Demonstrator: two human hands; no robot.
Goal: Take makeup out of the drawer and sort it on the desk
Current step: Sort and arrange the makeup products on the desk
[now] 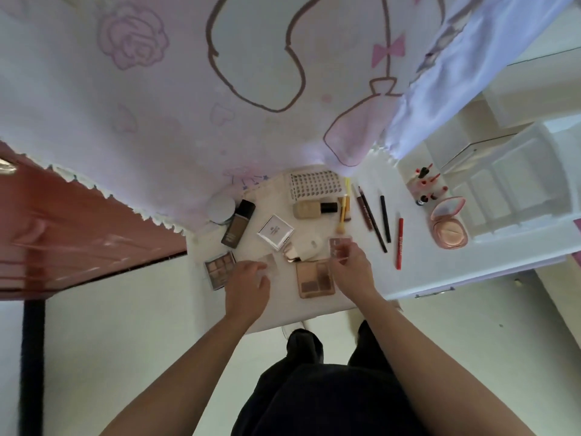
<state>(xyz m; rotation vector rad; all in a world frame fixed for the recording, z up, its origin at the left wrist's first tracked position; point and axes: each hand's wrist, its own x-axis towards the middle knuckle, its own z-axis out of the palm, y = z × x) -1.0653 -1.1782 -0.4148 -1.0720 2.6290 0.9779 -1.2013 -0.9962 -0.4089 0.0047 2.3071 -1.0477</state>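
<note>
Makeup lies spread on the white desk (418,272). My left hand (248,287) holds a small clear-lidded compact (270,265) near the desk's front. My right hand (352,265) pinches a small clear blush case (340,247) just above a tan eyeshadow palette (314,280). Another eyeshadow palette (218,269) lies left of my left hand. Behind the hands lie a white square compact (276,231), a dark foundation bottle (237,223), a beige foundation bottle (314,209) and a sheet of lashes (314,185).
Dark pencils (372,218), a black liner (385,218) and a red pen (399,243) lie in a row to the right. A pink round compact (448,225) stands open beside small red lipsticks (424,187). A white organiser (515,190) sits far right; a pink curtain hangs behind.
</note>
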